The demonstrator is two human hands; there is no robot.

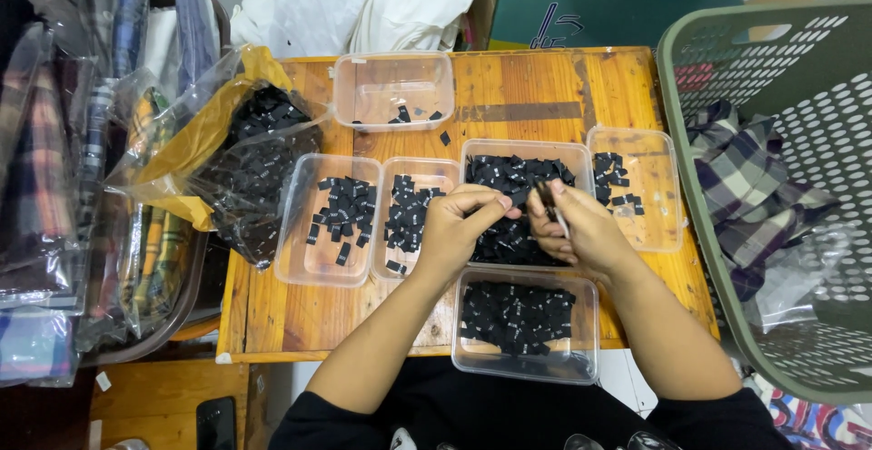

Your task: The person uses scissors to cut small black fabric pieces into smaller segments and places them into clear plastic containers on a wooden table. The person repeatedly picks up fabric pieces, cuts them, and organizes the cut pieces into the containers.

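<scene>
From the head camera, the left hand (459, 223) curled its fingertips together over the central clear tub (525, 197) of small black fabric labels, while the right hand (581, 227) pinched a black label (548, 200) just beside it. Five more clear tubs lay around on the wooden table (272, 314). A clear bag of labels (259, 164) sat left; a green laundry basket (799, 196) stood right.

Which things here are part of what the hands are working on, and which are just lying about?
In use: left hand, right hand, black labels, clear tubs, bag of labels.
Lying about: green laundry basket, plaid cloth, phone, teal box.
</scene>
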